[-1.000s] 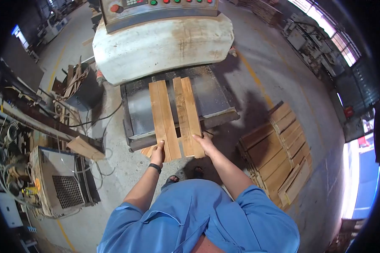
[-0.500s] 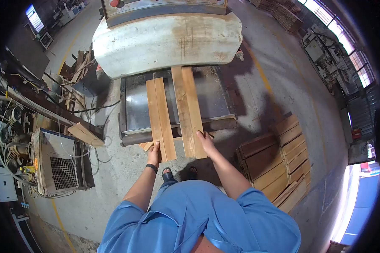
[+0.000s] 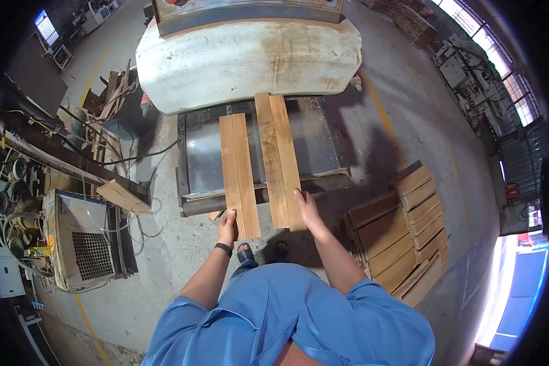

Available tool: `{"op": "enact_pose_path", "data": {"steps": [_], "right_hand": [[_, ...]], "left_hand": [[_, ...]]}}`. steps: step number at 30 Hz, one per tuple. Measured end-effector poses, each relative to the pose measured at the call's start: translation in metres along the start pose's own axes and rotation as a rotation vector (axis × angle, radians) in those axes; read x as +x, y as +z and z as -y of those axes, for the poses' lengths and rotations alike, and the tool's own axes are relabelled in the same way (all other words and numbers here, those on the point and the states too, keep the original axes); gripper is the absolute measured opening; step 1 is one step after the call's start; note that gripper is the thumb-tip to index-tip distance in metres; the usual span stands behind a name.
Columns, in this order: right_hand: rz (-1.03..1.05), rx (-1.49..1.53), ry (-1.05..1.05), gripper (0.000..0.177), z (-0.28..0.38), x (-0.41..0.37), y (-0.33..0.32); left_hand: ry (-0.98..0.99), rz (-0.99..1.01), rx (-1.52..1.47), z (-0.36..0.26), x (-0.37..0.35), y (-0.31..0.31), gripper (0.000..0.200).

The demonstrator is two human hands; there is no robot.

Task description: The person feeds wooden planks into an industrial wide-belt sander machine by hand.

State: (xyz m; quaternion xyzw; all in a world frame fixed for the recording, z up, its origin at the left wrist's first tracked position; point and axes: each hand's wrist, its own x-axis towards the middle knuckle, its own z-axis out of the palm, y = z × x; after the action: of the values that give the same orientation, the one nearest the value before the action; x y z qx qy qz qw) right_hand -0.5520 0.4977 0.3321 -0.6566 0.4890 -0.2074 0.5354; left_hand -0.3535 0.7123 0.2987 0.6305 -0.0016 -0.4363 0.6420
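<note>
Two pairs of wooden boards lie lengthwise on the steel feed table (image 3: 199, 160) of a large white machine (image 3: 244, 58). My left hand (image 3: 228, 224) grips the near end of the left pair of boards (image 3: 238, 171), which stops short of the machine's mouth. My right hand (image 3: 307, 209) presses the near end of the right pair of boards (image 3: 277, 152), whose far end reaches the machine's opening. Both pairs overhang the table's front edge toward me.
A pallet stacked with similar boards (image 3: 396, 229) stands on the floor to my right. At left are a grey motor unit with a vent grille (image 3: 82, 244), cables, and a bin of wood scraps (image 3: 119, 100). A loose offcut (image 3: 122, 196) rests beside the unit.
The right pair of boards has slid forward until its far end reaches the machine's opening; the left pair has hardly moved. Both hands stayed on the near ends.
</note>
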Motion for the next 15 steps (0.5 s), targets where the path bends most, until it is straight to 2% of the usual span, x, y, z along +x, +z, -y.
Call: {"op": "enact_pose_path", "data": {"steps": [4, 5, 8, 9, 12, 15], "right_hand": [[0.062, -0.092, 0.158, 0.07, -0.019, 0.008, 0.006], [0.068, -0.291, 0.165, 0.075, -0.024, 0.02, 0.005], [0.022, -0.528, 0.247, 0.082, 0.018, 0.026, 0.005], [0.046, -0.555, 0.303, 0.078, 0.036, 0.022, 0.005], [0.025, -0.596, 0.296, 0.085, 0.04, 0.023, 0.023], [-0.037, -0.185, 0.228, 0.076, -0.007, 0.042, 0.037]], "left_hand": [[0.011, 0.044, 0.003, 0.004, 0.006, -0.009, 0.049], [0.014, 0.043, 0.012, 0.005, 0.013, -0.009, 0.048], [0.008, 0.022, 0.035, 0.013, 0.018, -0.014, 0.048], [0.031, -0.001, 0.053, 0.011, 0.014, -0.013, 0.049], [0.039, 0.061, 0.003, 0.023, 0.027, -0.018, 0.05], [-0.076, 0.031, 0.03, 0.008, 0.018, -0.018, 0.051]]}}
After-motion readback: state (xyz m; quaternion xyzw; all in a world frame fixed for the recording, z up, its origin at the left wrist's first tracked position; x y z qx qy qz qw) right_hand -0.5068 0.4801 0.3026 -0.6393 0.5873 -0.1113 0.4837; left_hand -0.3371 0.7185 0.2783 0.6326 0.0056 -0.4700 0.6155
